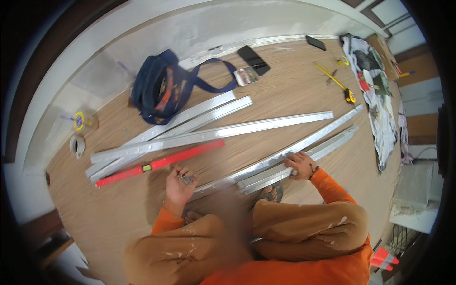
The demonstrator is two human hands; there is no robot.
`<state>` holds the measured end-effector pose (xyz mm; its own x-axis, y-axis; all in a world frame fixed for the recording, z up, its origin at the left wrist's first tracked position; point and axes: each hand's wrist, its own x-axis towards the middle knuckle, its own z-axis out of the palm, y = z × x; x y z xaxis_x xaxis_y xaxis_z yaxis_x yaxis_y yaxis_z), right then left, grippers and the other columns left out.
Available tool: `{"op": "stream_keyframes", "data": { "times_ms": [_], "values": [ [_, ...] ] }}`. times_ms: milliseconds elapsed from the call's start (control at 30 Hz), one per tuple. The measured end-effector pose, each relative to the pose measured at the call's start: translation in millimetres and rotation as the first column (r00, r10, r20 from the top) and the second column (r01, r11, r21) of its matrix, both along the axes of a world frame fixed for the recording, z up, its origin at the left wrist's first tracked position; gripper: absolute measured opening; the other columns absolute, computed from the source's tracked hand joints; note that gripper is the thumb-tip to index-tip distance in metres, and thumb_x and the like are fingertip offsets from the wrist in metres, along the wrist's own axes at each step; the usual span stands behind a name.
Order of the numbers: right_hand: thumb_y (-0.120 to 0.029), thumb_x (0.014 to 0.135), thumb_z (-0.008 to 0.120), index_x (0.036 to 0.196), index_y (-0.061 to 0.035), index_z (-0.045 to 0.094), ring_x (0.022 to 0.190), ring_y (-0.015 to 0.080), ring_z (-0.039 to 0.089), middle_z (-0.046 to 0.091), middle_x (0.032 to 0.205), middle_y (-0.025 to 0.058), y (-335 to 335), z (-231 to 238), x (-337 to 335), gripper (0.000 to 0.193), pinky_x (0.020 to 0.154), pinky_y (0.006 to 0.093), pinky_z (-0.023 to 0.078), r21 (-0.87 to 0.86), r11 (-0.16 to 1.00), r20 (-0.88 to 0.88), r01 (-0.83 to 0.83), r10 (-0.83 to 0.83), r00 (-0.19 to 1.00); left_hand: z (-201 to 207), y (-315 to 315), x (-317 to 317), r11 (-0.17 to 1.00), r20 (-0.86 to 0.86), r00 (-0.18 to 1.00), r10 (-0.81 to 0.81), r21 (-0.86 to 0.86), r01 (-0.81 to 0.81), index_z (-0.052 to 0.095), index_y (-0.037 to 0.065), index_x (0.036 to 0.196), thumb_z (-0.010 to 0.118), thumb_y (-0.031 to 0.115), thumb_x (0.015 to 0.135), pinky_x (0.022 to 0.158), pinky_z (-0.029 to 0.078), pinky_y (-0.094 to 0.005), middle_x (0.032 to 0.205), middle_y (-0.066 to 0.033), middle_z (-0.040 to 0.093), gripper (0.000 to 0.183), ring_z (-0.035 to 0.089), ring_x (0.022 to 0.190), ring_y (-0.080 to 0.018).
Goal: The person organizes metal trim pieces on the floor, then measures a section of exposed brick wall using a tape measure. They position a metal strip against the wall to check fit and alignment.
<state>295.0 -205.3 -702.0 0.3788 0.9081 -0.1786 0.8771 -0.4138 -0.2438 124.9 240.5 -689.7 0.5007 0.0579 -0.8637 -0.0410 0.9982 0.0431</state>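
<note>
My left hand is turned palm up near my left knee. Its fingers curl over some small grey metal pieces, too small to name for sure. My right hand grips a shiny metal channel lying before my right foot, fingers over its far edge. Alongside, just beyond it, lies a longer perforated metal channel. Left of these, a red spirit level rests beside another long metal channel, which crosses over two more strips. A brown blur hides part of my lap.
Against the wall sits a dark blue bag, with a phone and a second phone farther right. A yellow tape measure lies partly drawn out near a cloth holding tools. Tape rolls are at far left.
</note>
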Motion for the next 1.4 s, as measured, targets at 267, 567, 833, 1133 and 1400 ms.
{"op": "stream_keyframes", "data": {
  "times_ms": [267,567,833,1133,1400],
  "values": [
    [-0.033,0.059,0.080,0.121,-0.0133,0.055,0.097,0.0294,0.059,0.056,0.102,0.0093,17,9,-1,0.070,0.085,0.0425,0.045,-0.079,0.997,-0.130,0.014,-0.025,0.991,0,12,1,0.981,0.307,0.938,-0.164,0.147,0.124,0.058,0.012,0.104,0.048,0.028,0.102,0.058,0.036,-0.0230,0.074,0.0048,0.044,0.019,0.040,0.062,-0.0077],
    [-0.033,0.063,0.080,0.123,-0.0156,0.051,0.103,0.0309,0.058,0.055,0.105,0.0102,12,-9,-6,0.069,0.094,0.0431,0.045,-0.145,0.989,-0.227,-0.040,0.006,0.974,16,33,6,0.957,0.138,0.978,-0.158,0.264,0.118,0.060,0.012,0.098,0.052,0.030,0.099,0.061,0.040,-0.0234,0.076,0.0023,0.047,0.019,0.044,0.068,-0.0095],
    [-0.019,0.070,0.073,0.121,-0.0136,0.054,0.110,0.0304,0.057,0.058,0.118,0.0088,22,-10,-16,0.054,0.097,0.0421,0.043,-0.215,0.975,-0.189,0.050,-0.092,0.978,17,39,-4,0.980,0.264,0.948,-0.181,0.130,0.151,0.045,0.017,0.063,0.051,0.035,0.099,0.044,0.029,-0.0245,0.052,0.0047,0.030,0.041,0.027,0.041,-0.0083],
    [-0.026,0.067,0.079,0.125,-0.0112,0.051,0.105,0.0283,0.055,0.056,0.108,0.0095,17,-14,-26,0.065,0.093,0.0407,0.044,-0.125,0.992,-0.054,0.032,-0.039,0.998,25,32,0,0.927,0.116,0.926,-0.359,0.163,0.339,0.047,0.015,0.063,0.051,0.040,0.099,0.040,0.023,-0.0244,0.052,0.0049,0.031,0.044,0.026,0.040,-0.0076],
    [-0.024,0.064,0.080,0.121,-0.0104,0.054,0.105,0.0295,0.053,0.053,0.110,0.0107,12,-16,-34,0.064,0.092,0.0405,0.044,-0.073,0.996,-0.026,0.053,-0.055,0.998,-54,8,-34,-0.556,-0.653,0.381,-0.655,0.758,0.343,0.062,0.005,0.087,0.063,0.052,0.088,0.054,0.047,-0.0372,0.063,-0.0103,0.060,0.046,0.061,0.059,-0.0240]
  ]
}}
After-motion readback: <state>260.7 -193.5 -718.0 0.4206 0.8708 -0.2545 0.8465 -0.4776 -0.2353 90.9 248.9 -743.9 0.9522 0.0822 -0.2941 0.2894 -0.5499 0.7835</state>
